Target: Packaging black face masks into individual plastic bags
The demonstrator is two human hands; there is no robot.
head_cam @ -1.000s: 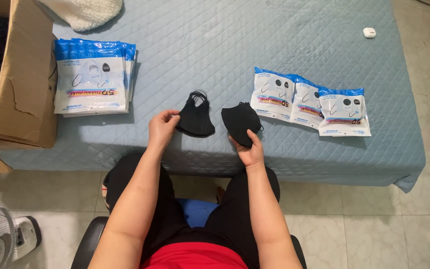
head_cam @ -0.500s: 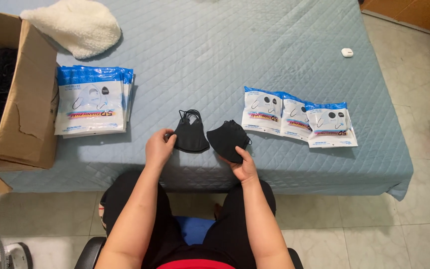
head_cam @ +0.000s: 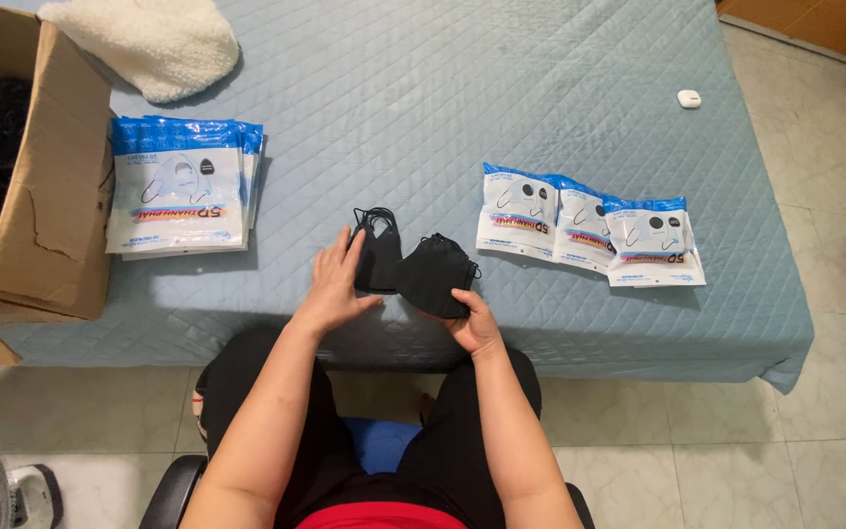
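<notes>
Your left hand (head_cam: 333,286) lies flat, fingers spread, resting on one black mask (head_cam: 378,257) at the near edge of the blue quilted bed (head_cam: 540,98). Your right hand (head_cam: 474,321) pinches the near corner of the second black mask (head_cam: 435,274), lifted slightly and overlapping the first one's right side. A row of three packaged masks (head_cam: 589,227) sits just right of them. A stack of packets (head_cam: 183,199) waits on the left, beside the cardboard box (head_cam: 46,196). A white fleecy cloth (head_cam: 144,41) lies at the far left.
</notes>
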